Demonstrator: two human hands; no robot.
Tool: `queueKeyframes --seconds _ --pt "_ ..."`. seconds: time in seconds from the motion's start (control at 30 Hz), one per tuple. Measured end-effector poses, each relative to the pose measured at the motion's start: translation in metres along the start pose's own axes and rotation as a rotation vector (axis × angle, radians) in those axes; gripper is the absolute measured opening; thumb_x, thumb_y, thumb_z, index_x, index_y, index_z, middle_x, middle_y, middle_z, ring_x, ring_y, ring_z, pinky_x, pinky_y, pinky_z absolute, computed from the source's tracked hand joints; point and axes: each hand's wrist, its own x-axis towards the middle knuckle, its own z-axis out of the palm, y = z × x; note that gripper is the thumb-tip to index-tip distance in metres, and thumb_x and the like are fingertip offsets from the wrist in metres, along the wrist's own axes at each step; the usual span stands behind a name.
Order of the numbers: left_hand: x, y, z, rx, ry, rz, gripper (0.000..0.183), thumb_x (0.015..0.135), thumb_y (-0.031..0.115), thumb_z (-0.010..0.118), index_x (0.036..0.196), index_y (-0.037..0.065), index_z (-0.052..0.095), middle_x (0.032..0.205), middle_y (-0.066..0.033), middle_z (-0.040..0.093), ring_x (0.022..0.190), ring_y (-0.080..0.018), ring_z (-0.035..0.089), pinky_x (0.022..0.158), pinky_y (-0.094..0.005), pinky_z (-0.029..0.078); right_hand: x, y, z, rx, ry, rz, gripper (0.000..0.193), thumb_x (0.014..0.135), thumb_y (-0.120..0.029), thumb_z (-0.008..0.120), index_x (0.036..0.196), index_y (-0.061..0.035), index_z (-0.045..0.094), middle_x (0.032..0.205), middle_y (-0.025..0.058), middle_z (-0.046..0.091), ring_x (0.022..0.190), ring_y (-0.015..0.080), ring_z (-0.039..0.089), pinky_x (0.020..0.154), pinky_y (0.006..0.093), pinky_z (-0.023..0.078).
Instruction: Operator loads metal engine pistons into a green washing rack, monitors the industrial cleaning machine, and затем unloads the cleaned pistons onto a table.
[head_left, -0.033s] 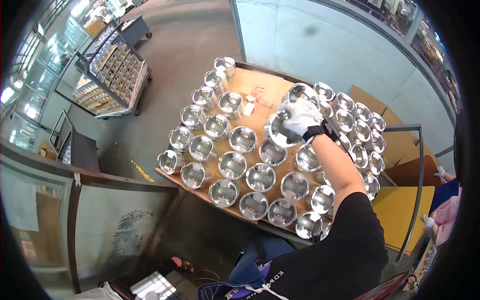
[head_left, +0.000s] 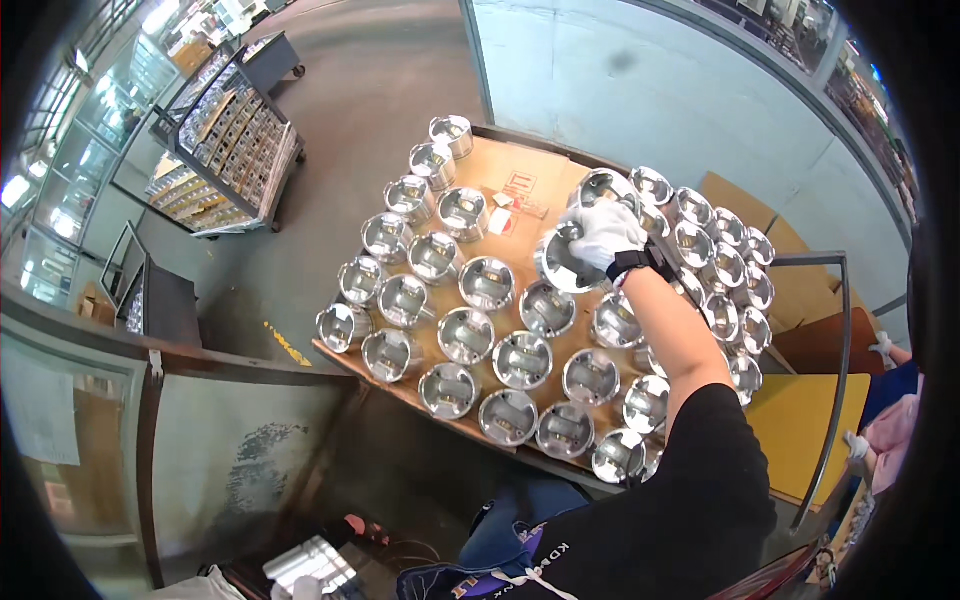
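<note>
My right hand, in a white glove with a black band at the wrist, reaches over a cardboard-covered cart. Its fingers are closed on the walls of two shiny metal pistons, a near one and a far one. Both look larger than those around them, as if raised; the gap beneath is hidden. Rows of pistons stand hollow side up on the cardboard. More pistons crowd the right side, partly behind my forearm. My left hand cannot be made out.
A pale blue wall panel borders the cart's far side. A bent metal rail and yellow board stand right, beside another person's gloved hand. A loaded trolley stands far left; a framed partition is near left.
The view has shifted very slightly. A pale rounded shape now shows at the lower left edge, beside a shiny object. My right hand keeps its grip on the two pistons.
</note>
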Motion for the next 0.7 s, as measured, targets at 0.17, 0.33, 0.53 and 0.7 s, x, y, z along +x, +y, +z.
queueKeyframes --seconds 0.17,0.33,0.53,0.7 --pt "0.038 0.051 0.116 0.017 -0.398 -0.003 0.026 0.089 0.01 0.071 0.114 0.003 0.067 0.098 -0.0051 0.072 0.08 -0.0093 0.064 0.072 -0.022 0.049 0.056 0.048 0.055 -0.085 -0.066 0.048 0.037 0.074 -0.024 0.063 0.108 -0.032 0.076 0.104 0.0094 0.073 0.1 0.0284 0.069 0.087 0.0421 0.054" --pt "0.057 0.094 0.235 0.13 -0.614 0.105 0.026 0.088 0.005 0.062 0.111 -0.006 0.064 0.094 -0.0057 0.069 0.079 -0.0105 0.063 0.07 -0.0235 0.051 0.076 0.061 0.066 -0.021 -0.187 0.066 0.036 0.074 -0.025 0.065 0.108 -0.0291 0.076 0.106 0.0106 0.073 0.104 0.0302 0.068 0.089 0.042 0.054" --pt "0.072 0.125 0.388 0.127 -0.977 0.132 0.025 0.091 0.01 0.063 0.112 -0.003 0.065 0.099 -0.0035 0.068 0.082 -0.0083 0.062 0.069 -0.0238 0.05 0.081 0.072 0.099 -0.127 -0.262 0.007 0.04 0.071 -0.019 0.063 0.108 -0.03 0.075 0.103 0.0135 0.072 0.101 0.0294 0.068 0.085 0.0417 0.053" --pt "0.101 0.098 0.523 0.368 -1.077 0.699 0.029 0.091 0.029 0.064 0.104 0.003 0.069 0.084 -0.0126 0.072 0.077 -0.025 0.069 0.075 -0.0343 0.052 0.082 0.073 0.115 -0.042 -0.231 -0.03 0.051 0.074 -0.02 0.062 0.124 -0.0262 0.067 0.111 0.0137 0.067 0.113 0.0311 0.059 0.096 0.0455 0.039"
